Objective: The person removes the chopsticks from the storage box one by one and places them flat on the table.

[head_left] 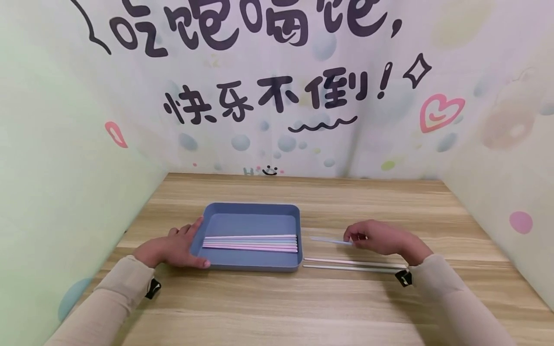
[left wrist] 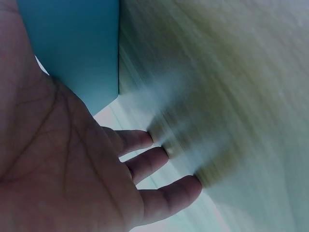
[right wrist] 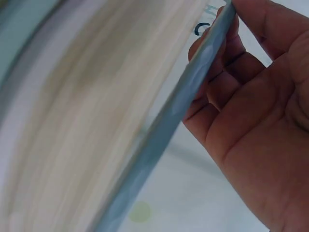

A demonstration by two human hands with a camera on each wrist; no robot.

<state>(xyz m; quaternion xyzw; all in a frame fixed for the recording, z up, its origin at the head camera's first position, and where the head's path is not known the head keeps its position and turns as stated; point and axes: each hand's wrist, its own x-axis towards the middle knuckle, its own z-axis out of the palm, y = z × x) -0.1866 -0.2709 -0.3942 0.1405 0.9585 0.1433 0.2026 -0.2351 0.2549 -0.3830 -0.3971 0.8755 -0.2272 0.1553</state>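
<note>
A blue rectangular tray (head_left: 255, 267) lies on the table, with several pastel chopsticks (head_left: 251, 243) side by side inside it. My left hand (head_left: 179, 247) rests against the tray's left side, thumb along the front corner. In the left wrist view, its other fingers (left wrist: 166, 198) reach down beside the tray wall (left wrist: 72, 43). To the right of the tray, my right hand (head_left: 376, 237) pinches a light blue chopstick (head_left: 326, 240) between thumb and fingertips; the right wrist view shows this chopstick (right wrist: 159, 130) slanting away from the hand.
A pink chopstick (head_left: 333, 261) and a pale chopstick (head_left: 337, 267) lie on the wooden table (head_left: 277, 307), right of the tray and in front of the right hand. A printed curtain (head_left: 268, 134) closes off the back, and pale walls stand on both sides.
</note>
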